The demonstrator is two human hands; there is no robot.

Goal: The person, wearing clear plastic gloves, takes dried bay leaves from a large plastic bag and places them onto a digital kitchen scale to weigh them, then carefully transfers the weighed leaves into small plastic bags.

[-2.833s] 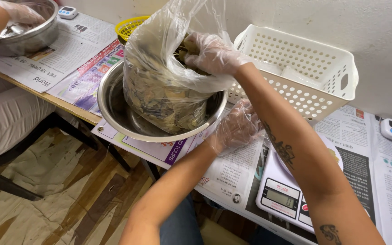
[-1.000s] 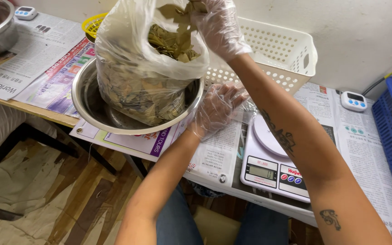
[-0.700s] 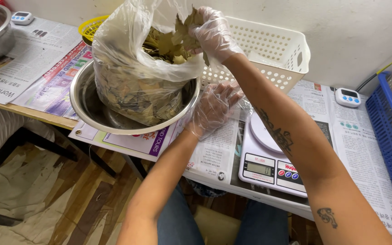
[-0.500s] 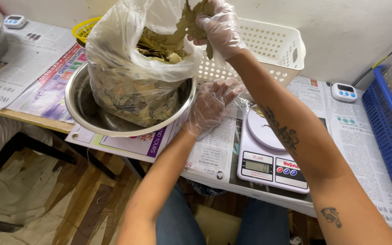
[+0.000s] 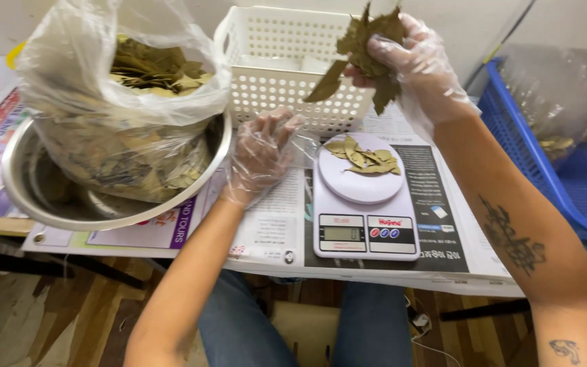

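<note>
My right hand [image 5: 421,68], in a thin clear glove, grips a bunch of dried leaves [image 5: 367,47] in the air above the white kitchen scale [image 5: 365,200]. A few dried leaves [image 5: 364,156] lie on the scale's round pan. My gloved left hand [image 5: 259,153] hovers with fingers apart between the steel bowl [image 5: 56,214] and the scale, holding nothing. A clear plastic bag [image 5: 120,112] full of dried leaves sits in the bowl, its mouth open at the top.
A white perforated basket [image 5: 276,78] stands behind the scale against the wall. A blue plastic crate [image 5: 545,170] with a bag inside is at the right. Newspaper sheets [image 5: 266,224] cover the table; its front edge runs near my legs.
My right hand has lifted a bunch of leaves out of the bag and carried it right, over the scale. My left hand has come off the bowl's rim.
</note>
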